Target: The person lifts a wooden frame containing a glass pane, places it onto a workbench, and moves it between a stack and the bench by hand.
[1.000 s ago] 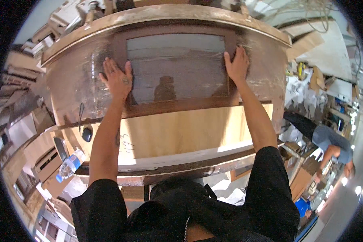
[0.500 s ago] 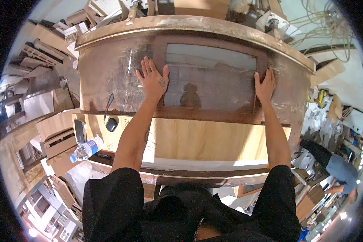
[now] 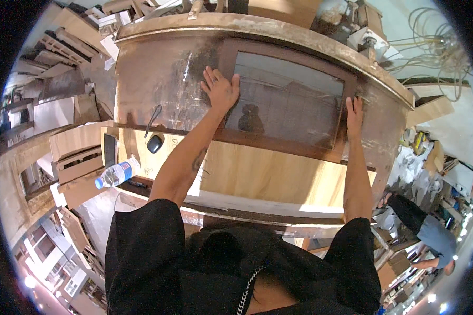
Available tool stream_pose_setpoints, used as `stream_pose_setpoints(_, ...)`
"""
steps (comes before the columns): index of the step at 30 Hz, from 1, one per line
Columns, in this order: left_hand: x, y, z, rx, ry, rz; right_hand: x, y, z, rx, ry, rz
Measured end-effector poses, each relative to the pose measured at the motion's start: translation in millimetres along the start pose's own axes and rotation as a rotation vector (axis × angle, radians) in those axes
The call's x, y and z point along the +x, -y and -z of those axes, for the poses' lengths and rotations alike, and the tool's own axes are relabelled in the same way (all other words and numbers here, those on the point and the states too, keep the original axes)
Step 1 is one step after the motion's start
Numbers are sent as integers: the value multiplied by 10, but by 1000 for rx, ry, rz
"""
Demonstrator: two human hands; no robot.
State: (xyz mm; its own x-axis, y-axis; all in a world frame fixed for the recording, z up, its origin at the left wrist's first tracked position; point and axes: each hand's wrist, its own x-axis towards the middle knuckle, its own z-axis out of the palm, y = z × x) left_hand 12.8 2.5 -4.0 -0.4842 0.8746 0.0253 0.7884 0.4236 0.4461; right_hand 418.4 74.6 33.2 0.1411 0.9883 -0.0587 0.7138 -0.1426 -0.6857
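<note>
At the far side of the dark bench (image 3: 160, 68), the framed glass panel (image 3: 294, 97) is being bracketed, long axis running left to right; its left side is being touched by the left hand (image 3: 223, 93), fingers spread, its right by the unclenched right hand (image 3: 354, 116); nearer, space is being occupied by plywood (image 3: 257, 164) and, left, a bottle (image 3: 119, 174).

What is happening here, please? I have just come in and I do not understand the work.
A person has both bare hands on a brown framed panel with a glossy pane, which lies on a worn brown bench. The left hand is at its left side and the right hand at its right side. Nearer the person is a pale wooden board, with a plastic bottle by its left end. Another person is off to the right.
</note>
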Motion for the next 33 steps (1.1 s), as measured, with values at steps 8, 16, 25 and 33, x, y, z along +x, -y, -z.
stream_pose_setpoints(8, -256, -299, 1261, -1616, 86, 428, -347, 121, 686, 1147, -77, -64)
stream_pose_setpoints(16, -1061, -934, 3309, -2174, 101, -818, -2497, 773, 1553, 1265, 231, -283)
stream_pose_setpoints(25, -2913, -2234, 3840, -2239, 514, -585, -3431, 745, 1383, 1724, 12, -311)
stream_pose_setpoints(33, -3019, -1573, 3375, -1884, 1004, -765, -4505, 1116, 1536, 2031, -651, -103)
